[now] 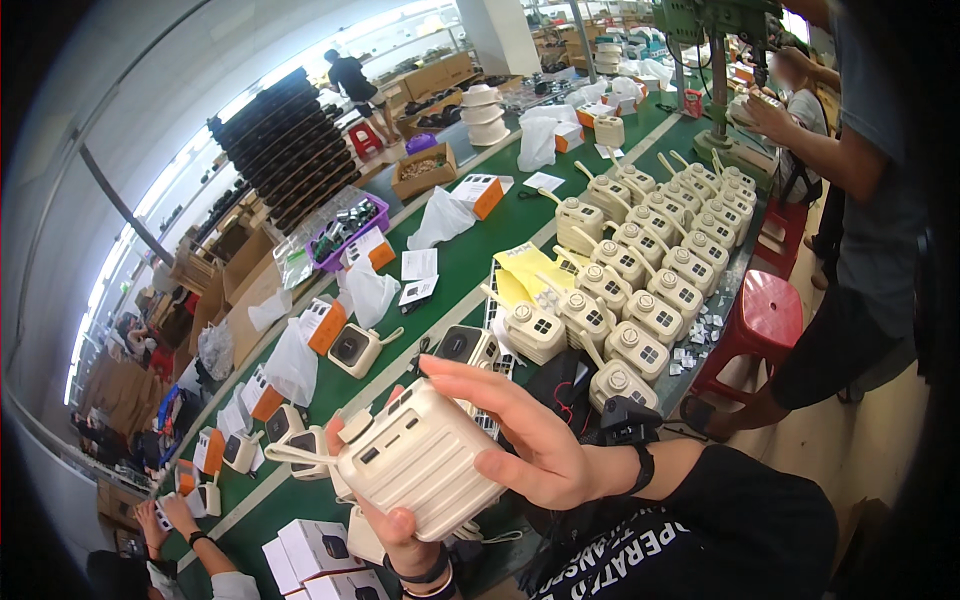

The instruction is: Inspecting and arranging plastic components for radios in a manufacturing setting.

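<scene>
At the lower centre of the frame a cream ribbed power unit (418, 458) is held clear above the green worktop (470, 250). It is cradled from below by the left hand (400, 530), whose fingers are curled up around its underside, and it is clasped along its right edge by the right hand (525, 430), with the fingers laid over the top and side. Both hands are thus closed on the same unit, and nothing rests beneath it.

A pale strap (295, 455) is seen trailing from the unit's left end. It could be snagged on the smaller cream devices (300, 440) just beside it at the lower left, and one of them could be dragged off the worktop. Because the unit's ribbed shell looks smooth and bulky, a slip is judged likely if either grip is loosened, and the unit would land on the dark cables (560, 385) and devices lying directly below.

Further off, at centre right, rows of finished cream units (640, 270) are packed touching one another close to the worktop's edge, above a red stool (768, 310). A careless sweep of the forearm could knock the nearest ones over or off.
</scene>
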A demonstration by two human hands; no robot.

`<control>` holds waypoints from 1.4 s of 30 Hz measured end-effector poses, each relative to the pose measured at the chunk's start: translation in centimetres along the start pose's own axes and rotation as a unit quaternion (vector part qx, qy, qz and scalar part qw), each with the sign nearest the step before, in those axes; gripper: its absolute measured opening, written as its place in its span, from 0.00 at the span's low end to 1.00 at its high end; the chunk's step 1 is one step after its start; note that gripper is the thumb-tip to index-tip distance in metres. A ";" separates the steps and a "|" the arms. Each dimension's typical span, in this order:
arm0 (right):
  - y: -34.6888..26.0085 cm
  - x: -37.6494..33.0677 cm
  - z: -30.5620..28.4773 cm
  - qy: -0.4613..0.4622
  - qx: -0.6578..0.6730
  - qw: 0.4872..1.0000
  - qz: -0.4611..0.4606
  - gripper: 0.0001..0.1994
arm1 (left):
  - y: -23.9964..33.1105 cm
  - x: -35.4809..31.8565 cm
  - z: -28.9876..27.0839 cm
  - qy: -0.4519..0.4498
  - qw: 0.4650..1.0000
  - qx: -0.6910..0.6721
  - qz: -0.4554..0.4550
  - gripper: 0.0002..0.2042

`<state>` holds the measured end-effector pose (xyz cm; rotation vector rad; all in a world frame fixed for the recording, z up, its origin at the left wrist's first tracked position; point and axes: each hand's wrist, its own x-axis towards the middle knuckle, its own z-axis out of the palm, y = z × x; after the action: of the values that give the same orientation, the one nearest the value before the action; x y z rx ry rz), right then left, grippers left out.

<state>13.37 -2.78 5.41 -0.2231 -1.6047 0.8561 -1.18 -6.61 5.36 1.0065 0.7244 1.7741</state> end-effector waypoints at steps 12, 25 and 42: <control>1.3 0.1 -4.6 -0.136 0.188 0.934 0.272 0.26 | 0.1 1.0 -1.1 -0.192 0.970 0.142 -0.035 0.43; 12.7 7.7 -23.0 -0.032 -0.357 0.837 0.413 0.30 | -1.7 13.5 -7.8 -0.100 0.919 0.326 -0.197 0.30; 15.6 4.7 -30.8 0.086 -0.126 0.858 0.491 0.32 | -19.0 31.7 -14.9 0.002 0.668 0.705 -0.239 0.60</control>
<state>35.57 23.25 -1.27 -1.3561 -1.3801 1.3247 -12.95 29.34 -7.29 1.4940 2.2593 0.4586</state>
